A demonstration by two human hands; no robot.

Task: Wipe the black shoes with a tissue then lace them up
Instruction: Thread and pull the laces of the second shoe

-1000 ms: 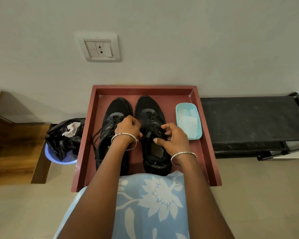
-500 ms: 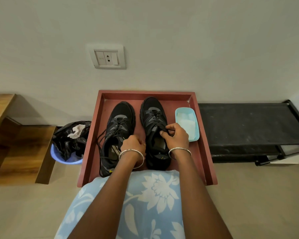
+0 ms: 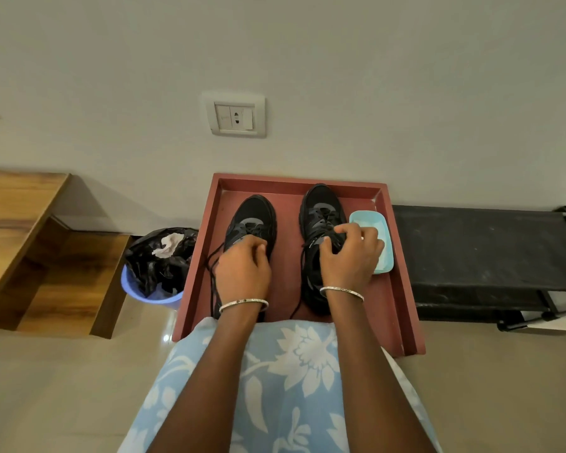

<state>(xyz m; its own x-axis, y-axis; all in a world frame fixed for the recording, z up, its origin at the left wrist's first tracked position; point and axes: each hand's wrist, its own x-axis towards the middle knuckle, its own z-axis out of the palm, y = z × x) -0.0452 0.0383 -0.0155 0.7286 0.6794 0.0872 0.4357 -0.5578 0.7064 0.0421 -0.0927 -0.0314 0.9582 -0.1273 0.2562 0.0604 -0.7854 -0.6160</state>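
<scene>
left hand [image 3: 242, 273] grips left shoe [image 3: 255, 214], right hand [image 3: 350, 256] pinches laces [image 3: 324, 216] on right shoe [image 3: 321, 199]; teal tub [image 3: 368, 219] at 3 o'clock, near tray [image 3: 294, 179] rim.

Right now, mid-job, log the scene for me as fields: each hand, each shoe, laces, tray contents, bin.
left hand: fingers curled on the left shoe at its lace area
right hand: pinching at the right shoe laces
loose laces: untied, trailing beside the left shoe on the tray
tray: red, holds both shoes and a teal container
bin: blue, black liner, crumpled tissue inside
</scene>
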